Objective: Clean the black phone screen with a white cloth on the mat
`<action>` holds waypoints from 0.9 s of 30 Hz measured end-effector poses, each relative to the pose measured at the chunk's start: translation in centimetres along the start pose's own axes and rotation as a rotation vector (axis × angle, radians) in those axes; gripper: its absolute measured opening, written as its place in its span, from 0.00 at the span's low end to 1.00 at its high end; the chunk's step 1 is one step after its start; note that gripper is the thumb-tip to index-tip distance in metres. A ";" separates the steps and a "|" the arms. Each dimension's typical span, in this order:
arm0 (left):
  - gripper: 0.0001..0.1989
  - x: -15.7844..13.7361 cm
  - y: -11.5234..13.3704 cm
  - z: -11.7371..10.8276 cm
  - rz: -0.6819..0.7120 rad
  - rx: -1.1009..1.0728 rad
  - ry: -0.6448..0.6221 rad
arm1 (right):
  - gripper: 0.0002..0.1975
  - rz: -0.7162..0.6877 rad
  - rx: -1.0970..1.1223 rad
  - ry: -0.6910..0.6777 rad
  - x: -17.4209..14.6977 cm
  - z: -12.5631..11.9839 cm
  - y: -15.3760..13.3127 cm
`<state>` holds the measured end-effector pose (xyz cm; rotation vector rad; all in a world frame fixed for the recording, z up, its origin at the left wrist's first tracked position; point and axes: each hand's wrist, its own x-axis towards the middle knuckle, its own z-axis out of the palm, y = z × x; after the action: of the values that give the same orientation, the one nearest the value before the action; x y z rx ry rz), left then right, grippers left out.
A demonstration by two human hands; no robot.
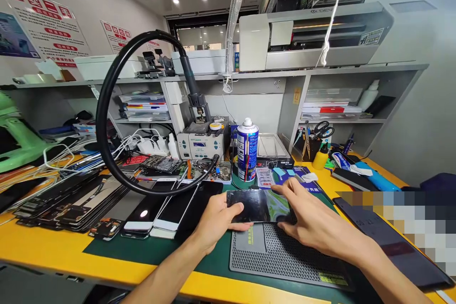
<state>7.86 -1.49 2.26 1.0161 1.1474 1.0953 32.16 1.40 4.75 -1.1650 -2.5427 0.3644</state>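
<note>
In the head view, a flat, glossy black phone-like panel (pixel 247 206) is held just right of the frame's center, above a gray rubber honeycomb-textured mat (pixel 281 254) on a yellow table (pixel 213 286). The left hand (pixel 216 218) pinches one end, thumb on the face and fingers beneath; the right hand (pixel 306 204) grips the other by its upper and lower edges. A green sheen marks the panel's right part — reflection or film, one cannot tell.

Uneven pressure from the two hands could flex the thin panel and crack it, while a slip on its smooth edges could drop it onto the mat. Just beyond, at center, stands a tall blue spray can with a white cap (pixel 247 149); a stray knuckle could topple it. At center left, a looping black rubber hose (pixel 103 104) — if snagged by the left forearm — could sweep across white-framed, black-screened phones (pixel 178 206).
</note>
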 end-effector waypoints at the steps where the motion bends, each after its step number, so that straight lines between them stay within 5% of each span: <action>1: 0.16 0.0 0.1 0.0 -0.003 0.002 -0.002 | 0.30 -0.004 -0.013 -0.003 0.0 -0.2 -0.1; 18: 0.15 -0.1 -0.3 -0.4 -0.046 -0.046 -0.063 | 0.28 -0.055 0.015 0.006 -0.7 -2.1 -1.4; 27: 0.05 -0.2 0.1 0.0 -0.097 -0.261 -0.083 | 0.27 -0.052 0.067 0.021 -1.2 -2.8 -1.4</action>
<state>7.85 -1.67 2.38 0.7868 0.9489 1.0826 33.04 -0.17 7.64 -1.0705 -2.5171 0.4196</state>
